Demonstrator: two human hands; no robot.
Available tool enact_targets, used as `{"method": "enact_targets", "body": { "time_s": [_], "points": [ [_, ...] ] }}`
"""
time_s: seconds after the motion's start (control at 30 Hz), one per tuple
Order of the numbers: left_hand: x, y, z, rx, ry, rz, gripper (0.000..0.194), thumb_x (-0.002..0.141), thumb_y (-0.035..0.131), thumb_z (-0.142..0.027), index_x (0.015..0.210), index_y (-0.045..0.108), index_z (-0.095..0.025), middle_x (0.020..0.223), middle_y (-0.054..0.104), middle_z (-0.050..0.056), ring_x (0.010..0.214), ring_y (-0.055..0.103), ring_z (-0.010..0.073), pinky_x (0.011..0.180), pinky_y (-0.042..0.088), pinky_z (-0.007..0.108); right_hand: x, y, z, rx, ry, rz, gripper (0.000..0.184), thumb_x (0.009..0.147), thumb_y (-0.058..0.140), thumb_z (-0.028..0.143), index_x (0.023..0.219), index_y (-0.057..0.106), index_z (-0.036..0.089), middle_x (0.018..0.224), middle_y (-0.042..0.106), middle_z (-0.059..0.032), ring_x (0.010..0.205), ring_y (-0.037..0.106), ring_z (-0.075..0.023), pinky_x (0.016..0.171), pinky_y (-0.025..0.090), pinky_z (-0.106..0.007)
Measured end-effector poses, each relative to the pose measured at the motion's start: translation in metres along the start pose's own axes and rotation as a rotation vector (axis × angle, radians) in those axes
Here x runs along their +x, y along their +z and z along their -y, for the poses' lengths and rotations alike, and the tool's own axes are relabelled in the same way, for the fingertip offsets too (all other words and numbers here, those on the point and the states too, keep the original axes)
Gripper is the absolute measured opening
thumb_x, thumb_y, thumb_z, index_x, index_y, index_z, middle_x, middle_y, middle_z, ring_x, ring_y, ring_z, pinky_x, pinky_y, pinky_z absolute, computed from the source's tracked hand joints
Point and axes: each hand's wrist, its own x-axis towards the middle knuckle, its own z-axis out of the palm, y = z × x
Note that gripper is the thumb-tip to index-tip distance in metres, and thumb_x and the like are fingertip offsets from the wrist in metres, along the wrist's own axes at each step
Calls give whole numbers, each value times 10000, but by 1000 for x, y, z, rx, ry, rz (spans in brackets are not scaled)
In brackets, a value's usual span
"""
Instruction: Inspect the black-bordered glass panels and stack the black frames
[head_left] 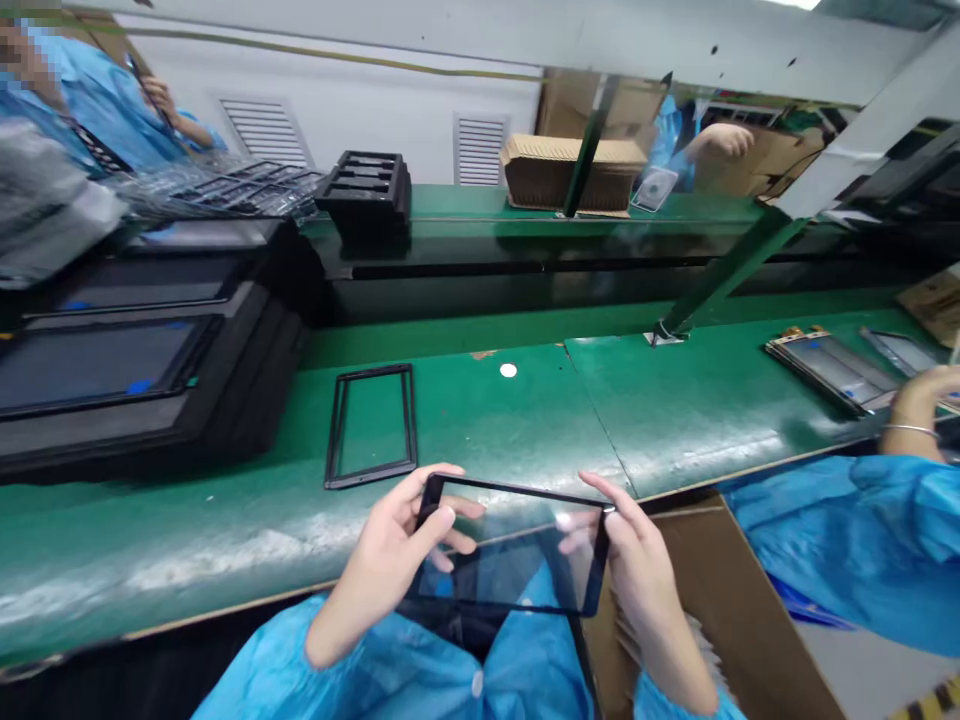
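Observation:
Between my two hands is a clear glass touch panel with a black border (517, 545), held lengthwise and tilted over the front edge of the green bench. My left hand (401, 540) grips its left end, thumb on the near face and fingers showing through the glass behind. At the right end my right hand (634, 550) pinches the border, with fingers partly visible through the panel. Just beyond my left hand, a black rectangular frame (411, 425), with a second edge showing alongside, lies on the bench.
Stacked black foam trays (247, 370) hold panels at the left. Smaller black trays (367, 185) and a cardboard box (577, 165) stand on the back conveyor. A green post (727, 275) rises at centre right. Panels (832, 370) lie near a co-worker's blue sleeve (855, 520) at right.

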Motion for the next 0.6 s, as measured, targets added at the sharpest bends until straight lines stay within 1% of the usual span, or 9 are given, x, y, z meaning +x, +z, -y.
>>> {"method": "enact_targets", "body": {
  "time_s": [0.13, 0.23, 0.27, 0.33, 0.4, 0.43, 0.5, 0.57, 0.6],
  "points": [
    [1, -3, 6, -4, 13, -25, 536, 942, 751, -525, 1343, 567, -221, 1068, 836, 135, 721, 820, 253, 538, 626, 281, -5, 19, 4, -11, -8, -89, 362, 906, 799, 494, 1099, 710, 201, 716, 836, -81, 559, 790, -234, 608, 613, -298],
    [4, -9, 7, 80, 81, 7, 517, 962, 725, -497, 1375, 569, -229, 1200, 813, 166, 765, 829, 273, 582, 649, 324, -3, 23, 8, -20, -33, -111, 375, 886, 806, 529, 1035, 712, 197, 715, 835, -91, 534, 785, -233, 562, 606, -284],
    [5, -11, 5, 152, 140, -3, 505, 976, 709, -473, 1401, 572, -235, 1275, 790, 175, 861, 835, 291, 661, 671, 353, -3, 23, 10, -30, -38, -116, 387, 883, 806, 541, 1031, 714, 196, 718, 835, -93, 530, 784, -234, 560, 611, -287],
    [7, -13, 1, 389, 327, -71, 494, 996, 681, -408, 1457, 584, -259, 1444, 712, 168, 1179, 771, 332, 939, 654, 441, -4, 24, 12, -60, -37, -106, 416, 873, 806, 572, 1019, 724, 192, 718, 833, -99, 524, 781, -240, 560, 624, -301],
    [9, -10, -5, 690, 559, -109, 468, 1005, 664, -343, 1468, 625, -289, 1527, 664, 123, 1404, 628, 338, 1196, 480, 532, -7, 27, 12, -98, -22, -87, 437, 860, 809, 599, 1003, 746, 191, 716, 830, -107, 526, 777, -250, 564, 636, -319],
    [9, -7, -8, 826, 647, -73, 443, 1007, 659, -321, 1450, 655, -297, 1509, 683, 103, 1416, 617, 332, 1245, 414, 550, -9, 29, 11, -111, -13, -87, 438, 850, 813, 607, 991, 760, 196, 717, 829, -110, 527, 774, -253, 562, 638, -324],
    [11, 1, -13, 1002, 708, 84, 347, 1016, 651, -299, 1353, 736, -288, 1326, 797, 79, 1246, 733, 302, 1196, 473, 499, -13, 34, 8, -124, 4, -111, 425, 821, 833, 612, 973, 789, 217, 716, 825, -106, 523, 763, -257, 559, 637, -325],
    [15, 10, -15, 1066, 642, 213, 247, 1021, 655, -287, 1220, 799, -264, 1087, 865, 53, 990, 816, 258, 979, 605, 368, -13, 37, 2, -128, 29, -118, 429, 779, 858, 625, 960, 809, 240, 708, 820, -105, 517, 753, -257, 562, 634, -322],
    [17, 12, -15, 1083, 593, 238, 209, 1017, 666, -282, 1157, 818, -252, 1012, 871, 44, 910, 824, 245, 869, 623, 319, -10, 38, -1, -132, 40, -107, 445, 756, 870, 639, 958, 813, 247, 702, 817, -106, 514, 748, -258, 563, 631, -323]
  ]
}}
